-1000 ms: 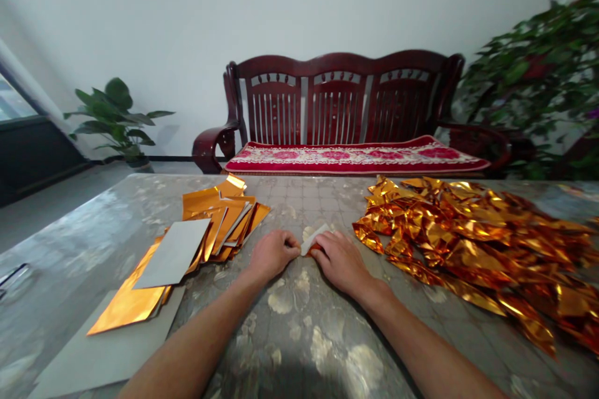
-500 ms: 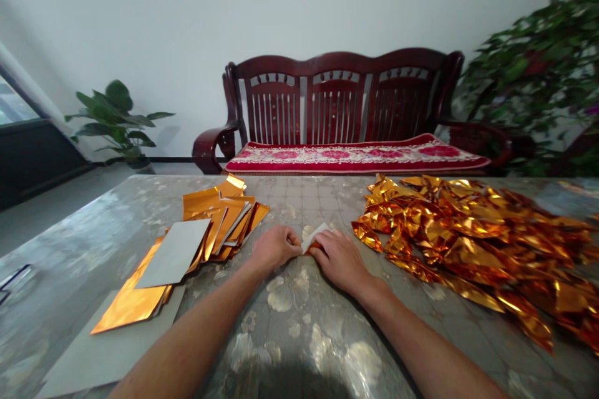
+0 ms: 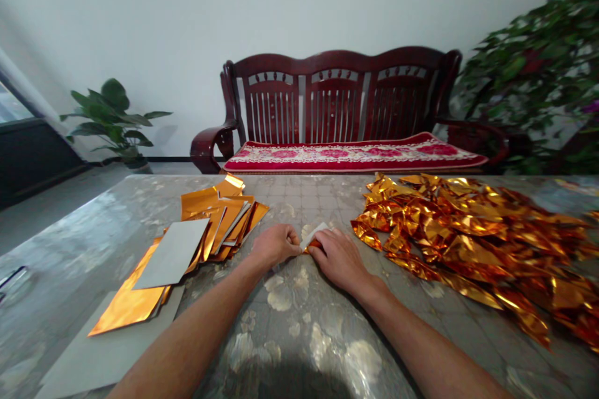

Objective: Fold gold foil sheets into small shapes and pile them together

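Observation:
A small sheet of gold foil paper [image 3: 312, 235], pale on its back, lies partly folded on the table between my hands. My left hand [image 3: 277, 243] pinches its near left corner with thumb and fingers. Over the sheet's right part lies my right hand [image 3: 337, 257], fingers bent and pressing on it, so much of the paper is hidden. To the left is a loose pile of flat gold foil sheets [image 3: 219, 215], some with the grey-white side up. A big heap of folded gold foil pieces [image 3: 468, 230] spreads out on the right.
The table [image 3: 290, 336] has a flower-patterned, shiny cover. A larger grey sheet [image 3: 107, 349] lies under the left pile. Glasses or a similar thin-framed object [image 3: 14, 280] sit at the left edge. Beyond stand a wooden bench [image 3: 334, 100], a potted plant [image 3: 112, 118] and leafy greenery [image 3: 538, 68].
Both hands stay almost in place on the foil paper. A little more of its gold edge shows by the right thumb. The whole view has shifted slightly.

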A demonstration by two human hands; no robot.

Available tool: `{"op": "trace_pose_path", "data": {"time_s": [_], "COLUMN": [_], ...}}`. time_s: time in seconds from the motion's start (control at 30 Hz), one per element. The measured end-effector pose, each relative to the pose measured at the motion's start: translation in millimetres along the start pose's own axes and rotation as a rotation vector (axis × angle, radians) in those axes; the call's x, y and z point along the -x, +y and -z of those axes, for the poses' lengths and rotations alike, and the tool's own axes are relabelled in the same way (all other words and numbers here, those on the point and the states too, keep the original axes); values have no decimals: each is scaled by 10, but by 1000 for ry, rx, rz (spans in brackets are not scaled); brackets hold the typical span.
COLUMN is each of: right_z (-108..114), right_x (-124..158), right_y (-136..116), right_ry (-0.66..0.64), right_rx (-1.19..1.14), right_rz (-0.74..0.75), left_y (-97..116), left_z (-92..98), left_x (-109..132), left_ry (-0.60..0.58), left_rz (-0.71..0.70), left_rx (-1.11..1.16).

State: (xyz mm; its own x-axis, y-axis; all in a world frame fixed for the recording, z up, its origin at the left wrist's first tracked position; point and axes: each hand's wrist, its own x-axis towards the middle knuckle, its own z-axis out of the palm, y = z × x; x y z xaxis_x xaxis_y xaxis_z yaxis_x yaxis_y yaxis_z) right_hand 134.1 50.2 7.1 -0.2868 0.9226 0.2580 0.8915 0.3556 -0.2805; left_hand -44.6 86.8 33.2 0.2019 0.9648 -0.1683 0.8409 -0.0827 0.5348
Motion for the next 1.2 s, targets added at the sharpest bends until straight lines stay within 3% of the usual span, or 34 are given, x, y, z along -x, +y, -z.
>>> {"op": "trace_pose_path", "data": {"time_s": [0.47,0.8,1.2], "right_z": [3,114,80], "right_x": [-9,-96,-126], "right_y": [17,-77,-115], "right_ry": [-24,-142,-157], "right_rx": [-49,5,48], "right_rz": [19,-64,-128], "left_y": [-55,-16,-4], "left_z": [-30,-8,5], "left_x": [-79,-52,-53], "left_ry": [-24,-18,-22], "left_rz": [-31,-26,-10], "left_rx": [4,-26,-46]}}
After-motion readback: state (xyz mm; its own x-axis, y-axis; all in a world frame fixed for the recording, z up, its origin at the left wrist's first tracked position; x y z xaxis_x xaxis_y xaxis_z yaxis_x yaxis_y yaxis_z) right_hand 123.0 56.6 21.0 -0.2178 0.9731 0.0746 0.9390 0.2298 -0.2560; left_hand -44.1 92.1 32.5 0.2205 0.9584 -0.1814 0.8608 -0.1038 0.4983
